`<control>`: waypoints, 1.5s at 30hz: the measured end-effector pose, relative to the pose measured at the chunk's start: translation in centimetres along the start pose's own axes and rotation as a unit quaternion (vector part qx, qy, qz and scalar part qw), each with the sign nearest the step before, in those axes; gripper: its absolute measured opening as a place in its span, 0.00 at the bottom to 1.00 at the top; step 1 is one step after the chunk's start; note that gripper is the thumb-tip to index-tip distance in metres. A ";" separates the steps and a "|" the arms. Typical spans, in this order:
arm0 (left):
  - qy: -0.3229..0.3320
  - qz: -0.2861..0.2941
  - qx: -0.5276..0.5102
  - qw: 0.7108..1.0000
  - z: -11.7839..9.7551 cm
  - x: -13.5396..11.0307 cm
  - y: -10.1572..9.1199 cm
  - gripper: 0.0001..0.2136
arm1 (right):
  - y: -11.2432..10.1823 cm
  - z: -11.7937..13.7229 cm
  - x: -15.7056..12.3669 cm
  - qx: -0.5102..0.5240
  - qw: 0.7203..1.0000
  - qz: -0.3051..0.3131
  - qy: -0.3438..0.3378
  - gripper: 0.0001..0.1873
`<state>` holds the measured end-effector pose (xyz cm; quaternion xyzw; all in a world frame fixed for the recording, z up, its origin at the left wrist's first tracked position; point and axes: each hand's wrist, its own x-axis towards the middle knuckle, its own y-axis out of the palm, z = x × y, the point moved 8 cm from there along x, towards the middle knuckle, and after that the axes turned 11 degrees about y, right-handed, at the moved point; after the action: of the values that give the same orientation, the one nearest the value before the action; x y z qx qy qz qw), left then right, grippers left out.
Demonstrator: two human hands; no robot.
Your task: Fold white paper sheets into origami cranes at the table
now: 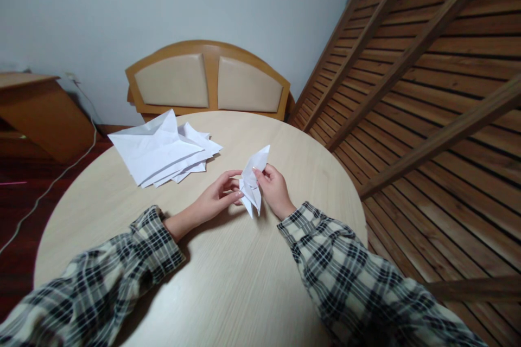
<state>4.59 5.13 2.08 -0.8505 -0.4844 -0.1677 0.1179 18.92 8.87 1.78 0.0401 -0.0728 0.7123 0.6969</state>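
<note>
A small folded piece of white paper (251,181), with pointed flaps at its upper and lower ends, is held just above the round table (228,271). My left hand (217,195) grips its left edge, thumb in front and fingers curled behind. From the other side, my right hand (273,187) pinches the paper between thumb and fingers near its upper part. The fingertips behind the paper are partly hidden. To the left of my hands lies a stack of creased white paper sheets (163,149), overlapping unevenly on the tabletop.
Beyond the table stands a wooden headboard (212,76) with two cream panels, against a pale wall. Slatted wood (431,114) leans close along the table's right side. At left are a wooden desk (44,114) and a white cable (52,181) running across the dark floor.
</note>
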 end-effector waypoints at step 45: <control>0.093 -0.116 0.290 0.945 -1.8 0.3 -2.9 0.11 | 1.5 3.5 -1.9 -0.110 0.984 0.043 -0.130 0.11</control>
<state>1.90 6.15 3.94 -0.6982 -0.5942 -0.1103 0.3838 17.31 6.36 4.88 0.0517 -0.2424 0.7179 0.6505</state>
